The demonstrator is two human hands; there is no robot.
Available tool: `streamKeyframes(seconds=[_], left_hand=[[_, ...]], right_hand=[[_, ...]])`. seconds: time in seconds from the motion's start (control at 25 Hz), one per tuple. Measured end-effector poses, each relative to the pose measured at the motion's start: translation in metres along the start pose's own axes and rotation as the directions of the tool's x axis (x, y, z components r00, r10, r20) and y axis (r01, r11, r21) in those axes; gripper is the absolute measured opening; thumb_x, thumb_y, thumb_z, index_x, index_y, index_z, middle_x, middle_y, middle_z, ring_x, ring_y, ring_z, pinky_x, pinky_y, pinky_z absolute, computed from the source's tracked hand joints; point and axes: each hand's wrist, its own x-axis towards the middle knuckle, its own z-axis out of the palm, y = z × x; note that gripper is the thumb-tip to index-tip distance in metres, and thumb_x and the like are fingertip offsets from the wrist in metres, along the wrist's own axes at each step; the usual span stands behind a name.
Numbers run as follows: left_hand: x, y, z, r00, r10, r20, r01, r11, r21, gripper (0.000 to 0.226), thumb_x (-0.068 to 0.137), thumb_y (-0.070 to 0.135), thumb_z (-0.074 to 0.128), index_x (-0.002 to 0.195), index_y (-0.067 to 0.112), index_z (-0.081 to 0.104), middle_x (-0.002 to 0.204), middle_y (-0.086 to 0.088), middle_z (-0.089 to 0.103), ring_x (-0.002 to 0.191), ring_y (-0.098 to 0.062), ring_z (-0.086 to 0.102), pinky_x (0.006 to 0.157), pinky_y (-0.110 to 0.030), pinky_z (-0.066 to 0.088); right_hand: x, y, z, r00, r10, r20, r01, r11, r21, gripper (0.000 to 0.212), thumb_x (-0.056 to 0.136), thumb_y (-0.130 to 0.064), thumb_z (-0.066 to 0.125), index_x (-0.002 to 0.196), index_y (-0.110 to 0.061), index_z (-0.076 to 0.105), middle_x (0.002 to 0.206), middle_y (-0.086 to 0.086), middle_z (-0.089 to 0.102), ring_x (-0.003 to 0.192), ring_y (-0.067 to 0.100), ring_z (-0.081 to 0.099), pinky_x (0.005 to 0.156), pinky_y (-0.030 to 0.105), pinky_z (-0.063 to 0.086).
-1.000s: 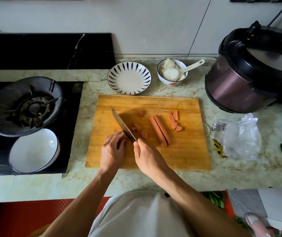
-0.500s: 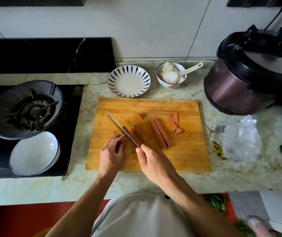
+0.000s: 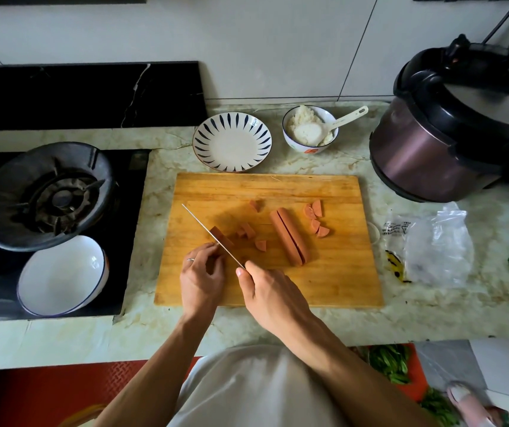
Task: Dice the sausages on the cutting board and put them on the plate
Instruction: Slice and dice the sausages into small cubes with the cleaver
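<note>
Sausages partly diced: loose pieces [image 3: 317,218] on cutting board [image 3: 333,272], split sausage [image 3: 288,238] uncut, plate [image 3: 231,142] bare. Left hand [image 3: 201,274] pinches a strip [image 3: 220,236]; right hand [image 3: 273,295] grips knife [image 3: 208,232].

Your cutting board [image 3: 324,278] is warm yellow wood with a matt, visibly grained face, and it lies on a pale marbled stone counter [image 3: 432,312] with a soft sheen. The knife [image 3: 213,237] you grip has a thin, bright metal blade. The sausage [image 3: 290,238] looks smooth and slightly glossy. Your plate [image 3: 232,143] and the white bowl [image 3: 59,277] are glazed, shiny ceramic. The cooker [image 3: 426,158] has brushed purple metal sides under a black lid. The bag [image 3: 438,251] is thin, crinkled clear plastic.
</note>
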Motion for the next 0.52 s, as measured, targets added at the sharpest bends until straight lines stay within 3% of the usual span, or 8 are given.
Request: streamKeyframes(seconds=[0.2,0.36,0.52], left_hand=[[0.000,0.003,-0.002,1.000,-0.027,-0.015,0.026,1.000,-0.006,0.024,0.076,-0.001,0.072,0.097,0.010,0.076,0.103,-0.003,0.074,0.101,-0.019,0.065,0.090,-0.006,0.034],[0.001,0.003,-0.002,1.000,-0.026,-0.002,0.026,1.000,-0.004,0.026,0.077,-0.002,0.071,0.100,0.010,0.076,0.104,-0.003,0.074,0.103,-0.019,0.065,0.090,-0.006,0.035],[0.001,0.003,-0.004,1.000,-0.004,0.007,0.004,1.000,-0.010,0.024,0.079,-0.001,0.072,0.101,0.009,0.075,0.104,-0.004,0.074,0.104,-0.020,0.064,0.092,-0.014,0.039]], right_hand=[[0.002,-0.008,0.006,1.000,-0.006,-0.021,0.005,0.998,-0.058,0.029,0.103,-0.042,0.031,0.095,-0.022,0.051,0.086,0.010,0.069,0.082,0.035,0.062,0.059,0.033,0.029],[0.009,-0.010,0.015,0.999,0.010,-0.032,-0.012,0.996,-0.093,0.026,0.104,-0.039,0.029,0.093,-0.021,0.045,0.084,0.007,0.066,0.078,0.032,0.063,0.058,0.031,0.028],[0.022,-0.004,0.020,0.992,0.126,0.030,-0.128,0.990,0.059,0.027,0.104,-0.038,0.029,0.088,-0.022,0.043,0.095,0.007,0.066,0.091,0.031,0.062,0.066,0.031,0.035]])
